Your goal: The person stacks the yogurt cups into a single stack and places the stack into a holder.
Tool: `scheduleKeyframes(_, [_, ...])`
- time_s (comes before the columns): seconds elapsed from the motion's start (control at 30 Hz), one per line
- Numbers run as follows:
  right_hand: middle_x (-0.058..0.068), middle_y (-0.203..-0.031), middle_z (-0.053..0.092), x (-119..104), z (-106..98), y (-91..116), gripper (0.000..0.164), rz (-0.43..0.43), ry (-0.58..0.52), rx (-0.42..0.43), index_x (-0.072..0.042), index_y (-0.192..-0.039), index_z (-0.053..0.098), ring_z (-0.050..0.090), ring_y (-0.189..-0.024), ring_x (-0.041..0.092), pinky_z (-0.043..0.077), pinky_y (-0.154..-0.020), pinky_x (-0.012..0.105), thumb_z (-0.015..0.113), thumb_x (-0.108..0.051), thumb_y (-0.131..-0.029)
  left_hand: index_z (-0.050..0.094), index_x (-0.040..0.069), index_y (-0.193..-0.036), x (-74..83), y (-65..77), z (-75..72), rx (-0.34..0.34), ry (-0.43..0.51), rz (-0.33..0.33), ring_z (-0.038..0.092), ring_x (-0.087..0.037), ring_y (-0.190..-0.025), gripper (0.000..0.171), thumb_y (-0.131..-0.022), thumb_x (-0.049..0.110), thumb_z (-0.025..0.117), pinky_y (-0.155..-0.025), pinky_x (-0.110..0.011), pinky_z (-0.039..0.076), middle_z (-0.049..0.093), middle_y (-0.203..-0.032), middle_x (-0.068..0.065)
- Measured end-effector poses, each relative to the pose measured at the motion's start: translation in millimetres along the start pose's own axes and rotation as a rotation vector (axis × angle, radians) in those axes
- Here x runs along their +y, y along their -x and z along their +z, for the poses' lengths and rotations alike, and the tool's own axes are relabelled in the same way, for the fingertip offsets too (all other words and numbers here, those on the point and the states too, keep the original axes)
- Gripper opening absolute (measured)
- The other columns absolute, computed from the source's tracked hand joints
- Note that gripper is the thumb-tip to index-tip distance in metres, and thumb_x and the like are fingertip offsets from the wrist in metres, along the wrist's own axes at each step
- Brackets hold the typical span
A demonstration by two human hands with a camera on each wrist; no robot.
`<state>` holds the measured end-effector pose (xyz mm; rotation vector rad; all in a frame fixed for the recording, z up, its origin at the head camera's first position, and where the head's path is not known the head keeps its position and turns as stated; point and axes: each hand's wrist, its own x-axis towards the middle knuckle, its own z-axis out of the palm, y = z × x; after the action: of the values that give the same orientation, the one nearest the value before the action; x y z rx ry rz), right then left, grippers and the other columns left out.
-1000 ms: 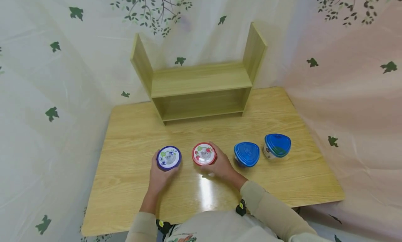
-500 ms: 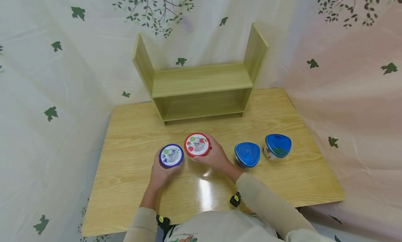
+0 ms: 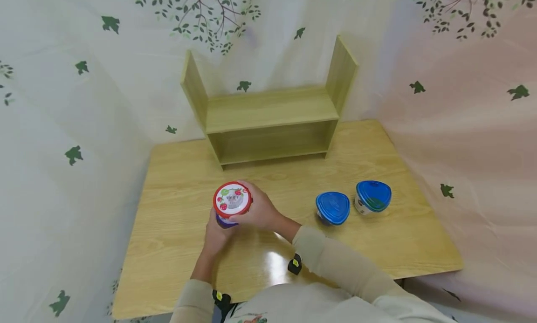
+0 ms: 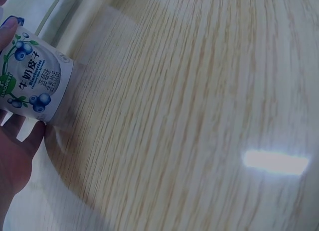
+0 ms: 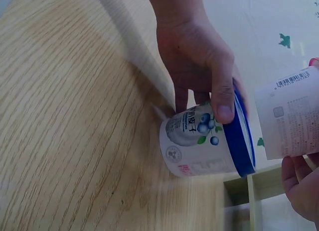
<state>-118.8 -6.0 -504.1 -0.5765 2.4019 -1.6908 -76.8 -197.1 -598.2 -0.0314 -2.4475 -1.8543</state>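
Observation:
My left hand [image 3: 216, 238] grips a white paper tub [image 4: 37, 76] printed with blueberries, its thumb near the blue lid [image 5: 240, 131]. This tub stands upright close to the tabletop. Above it my right hand [image 3: 262, 209] holds a second white tub [image 5: 289, 111], which has a red lid [image 3: 232, 198] decorated with strawberries. Seen from the head, the upper tub covers most of the blue lid. In the right wrist view a narrow gap shows between the lower tub's lid and the base of the upper one.
Two tubs with rounded-triangular blue lids, a nearer one [image 3: 333, 208] and a farther one [image 3: 373, 195], stand on the right of the wooden table [image 3: 176, 174]. A two-level wooden shelf [image 3: 272, 108] stands at the back, before a leaf-patterned curtain [image 3: 105, 90].
My right hand has lifted the red-lidded tub and carried it left, from beside the blueberry tub to over it. The left hand has stayed almost in place, still gripping its tub.

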Motion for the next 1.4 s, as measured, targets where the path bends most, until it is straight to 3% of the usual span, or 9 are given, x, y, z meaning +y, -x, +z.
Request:
scheduleKeyframes(0.3, [0.003,-0.139,0.056,2.4,11.8,-4.5,0.106,-0.014,0.039,-0.007,-0.012,-0.153,0.038,0.056,-0.123,0.018,0.049,-0.101,0.039,0.096,-0.029,-0.067,0.034,0.001,-0.149,0.9,0.4,4.4,-0.004,0.007,0.064,0.044,-0.037,-0.137,0.094,-0.074,0.007,0.089,-0.114,-0.055,0.033,0.049,-0.145,-0.021])
scheduleKeyframes(0.5, [0.003,-0.139,0.056,8.3,17.4,-4.0,0.107,0.006,0.038,-0.04,-0.011,-0.154,0.037,0.055,-0.122,0.016,0.049,-0.101,0.036,0.096,-0.031,-0.067,0.034,0.004,-0.15,-4.0,4.2,2.8,0.016,0.003,0.026,0.043,-0.032,-0.139,0.096,-0.072,0.004,0.091,-0.117,-0.05,0.03,0.049,-0.146,-0.018])
scheduleKeyframes(0.67, [0.002,-0.139,0.056,10.3,18.8,-3.9,0.107,0.015,0.004,-0.042,-0.014,-0.155,0.036,0.056,-0.123,0.016,0.048,-0.101,0.036,0.095,-0.031,-0.068,0.031,-0.001,-0.151,-0.5,4.4,4.6,0.016,0.011,0.008,0.041,-0.038,-0.139,0.096,-0.073,0.001,0.088,-0.117,-0.053,0.029,0.047,-0.147,-0.023])
scheduleKeyframes(0.87, [0.003,-0.155,0.042,8.9,11.0,-1.1,0.122,0.061,0.064,-0.088,-0.018,-0.162,0.019,0.043,-0.139,0.021,0.039,-0.112,0.043,0.095,-0.036,-0.068,0.033,-0.005,-0.148,3.2,2.9,7.4,0.024,0.005,0.006,0.043,-0.039,-0.137,0.09,-0.075,-0.002,0.085,-0.116,-0.053,0.03,0.048,-0.144,-0.026])
scheduleKeyframes(1.0, [0.003,-0.163,0.029,8.7,-10.3,12.5,0.125,0.047,0.164,-0.097,-0.021,-0.163,0.015,0.03,-0.147,0.027,0.03,-0.116,0.053,0.095,-0.038,-0.068,0.035,0.0,-0.148,4.1,5.4,7.1,0.022,0.016,-0.021,0.047,-0.035,-0.134,0.092,-0.074,0.007,0.09,-0.115,-0.054,0.032,0.052,-0.142,-0.02])
scheduleKeyframes(1.2, [0.015,-0.158,0.036,10.3,-80.8,56.2,0.095,-0.004,0.284,0.065,-0.015,-0.157,0.035,0.032,-0.145,0.037,0.031,-0.113,0.061,0.088,-0.029,-0.079,0.034,0.01,-0.15,5.0,7.5,8.9,-0.013,0.084,-0.082,0.046,-0.033,-0.135,0.1,-0.07,0.018,0.094,-0.114,-0.057,0.032,0.051,-0.144,-0.013])
scheduleKeyframes(1.4, [0.015,-0.162,0.03,30.2,-146.8,97.5,0.087,0.101,0.381,0.192,-0.015,-0.158,0.034,0.02,-0.15,0.038,0.027,-0.111,0.069,0.082,-0.027,-0.086,0.032,0.015,-0.151,1.7,4.3,4.5,-0.015,0.067,-0.109,0.044,-0.031,-0.136,0.1,-0.072,0.017,0.093,-0.114,-0.057,0.032,0.049,-0.145,-0.008])
